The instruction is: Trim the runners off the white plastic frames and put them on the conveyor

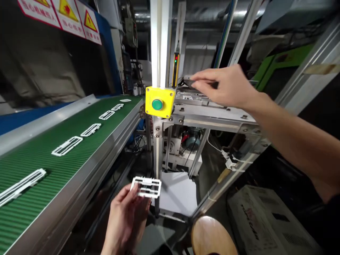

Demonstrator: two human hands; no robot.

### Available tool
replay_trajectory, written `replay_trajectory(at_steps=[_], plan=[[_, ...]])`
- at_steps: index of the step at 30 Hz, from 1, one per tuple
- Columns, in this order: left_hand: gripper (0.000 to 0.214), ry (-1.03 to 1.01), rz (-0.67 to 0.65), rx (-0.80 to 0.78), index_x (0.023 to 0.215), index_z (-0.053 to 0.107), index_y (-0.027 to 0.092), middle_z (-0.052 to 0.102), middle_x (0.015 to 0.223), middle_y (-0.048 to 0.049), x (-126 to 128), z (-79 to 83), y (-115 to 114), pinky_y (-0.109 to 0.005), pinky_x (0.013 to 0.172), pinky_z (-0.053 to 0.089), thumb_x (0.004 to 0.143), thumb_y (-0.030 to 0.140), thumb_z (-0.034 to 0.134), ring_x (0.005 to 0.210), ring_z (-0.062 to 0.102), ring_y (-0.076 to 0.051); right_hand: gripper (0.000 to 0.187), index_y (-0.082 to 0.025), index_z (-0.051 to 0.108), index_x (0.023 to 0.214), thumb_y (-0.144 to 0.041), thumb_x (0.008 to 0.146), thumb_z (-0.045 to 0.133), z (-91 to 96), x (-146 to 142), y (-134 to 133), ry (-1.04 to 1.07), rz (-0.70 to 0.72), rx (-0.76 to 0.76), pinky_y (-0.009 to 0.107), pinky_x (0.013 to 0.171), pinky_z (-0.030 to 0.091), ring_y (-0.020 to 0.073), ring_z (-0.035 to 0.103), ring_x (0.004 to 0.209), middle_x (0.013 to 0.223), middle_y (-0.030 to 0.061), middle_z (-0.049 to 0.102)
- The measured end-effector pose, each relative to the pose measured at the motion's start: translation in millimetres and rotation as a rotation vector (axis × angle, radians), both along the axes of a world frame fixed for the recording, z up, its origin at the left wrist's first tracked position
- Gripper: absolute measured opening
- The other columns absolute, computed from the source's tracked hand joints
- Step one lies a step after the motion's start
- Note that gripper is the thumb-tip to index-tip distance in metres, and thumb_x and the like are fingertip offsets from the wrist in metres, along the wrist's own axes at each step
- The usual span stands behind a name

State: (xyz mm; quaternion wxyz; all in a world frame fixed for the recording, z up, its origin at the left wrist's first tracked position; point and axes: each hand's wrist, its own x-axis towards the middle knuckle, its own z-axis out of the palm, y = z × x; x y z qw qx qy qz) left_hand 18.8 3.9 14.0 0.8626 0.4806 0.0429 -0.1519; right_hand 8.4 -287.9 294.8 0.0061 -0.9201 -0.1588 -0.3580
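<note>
My left hand [127, 216] is low in the middle of the view, fingers closed on a white plastic frame part [146, 186] held flat. My right hand [223, 86] reaches forward over a metal machine platform [212, 115], fingers pinched on a small dark flat piece [191, 83] just above the platform. A yellow box with a green push button [158, 102] is fixed to the post left of that hand. Several more white frame parts [67, 146] lie in a row on the green conveyor belt [39, 166] to the left.
A vertical aluminium post [160, 42] rises behind the yellow box. A round wooden stool seat [212, 235] is at the bottom centre, a grey case [265, 219] to its right. Warning signs [69, 14] hang at top left. Cables run under the platform.
</note>
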Motion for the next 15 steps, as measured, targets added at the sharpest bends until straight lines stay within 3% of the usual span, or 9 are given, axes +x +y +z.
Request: replay_trajectory(at_steps=[4,8,11,15], plan=[[0.033,-0.070,0.006,-0.037,0.080,0.068,0.012,0.064,0.072,-0.0010,8.7,23.5,-10.7,-0.015,0.059,0.051,0.056,0.028,0.084,0.063,0.058,-0.010,0.029,-0.018,0.068,0.098,-0.034,0.089,0.046,-23.2,-59.5,32.9,0.001,0.116,-0.076,0.024,0.061,0.045,0.0097,0.061,0.067,0.076,-0.0005,0.066],[0.031,-0.172,-0.028,0.005,0.083,0.069,0.011,0.064,0.073,-0.0031,10.6,39.4,-24.7,-0.018,0.062,0.053,0.062,0.030,0.081,0.064,0.059,-0.011,0.024,-0.020,0.069,0.093,-0.034,0.087,0.051,-45.1,-78.1,47.8,0.184,0.141,-0.058,0.025,0.064,0.047,0.0123,0.062,0.070,0.078,0.0004,0.068],[0.024,-0.198,-0.012,-0.072,0.080,0.066,0.011,0.063,0.077,-0.0028,4.7,49.1,-32.0,-0.020,0.066,0.054,0.065,0.026,0.079,0.067,0.060,-0.012,0.026,-0.018,0.069,0.094,-0.036,0.087,0.051,-64.0,-74.5,50.9,0.340,0.134,0.079,0.027,0.072,0.049,0.0138,0.063,0.076,0.083,0.0008,0.068],[0.021,-0.150,-0.045,-0.279,0.075,0.062,0.014,0.061,0.076,-0.0002,-6.6,70.4,-49.1,-0.020,0.067,0.054,0.064,0.021,0.079,0.069,0.059,-0.011,0.035,-0.015,0.063,0.105,-0.041,0.085,0.053,-104.0,-70.5,63.1,0.590,0.132,0.431,0.024,0.069,0.049,0.0129,0.063,0.075,0.087,0.0027,0.069]])
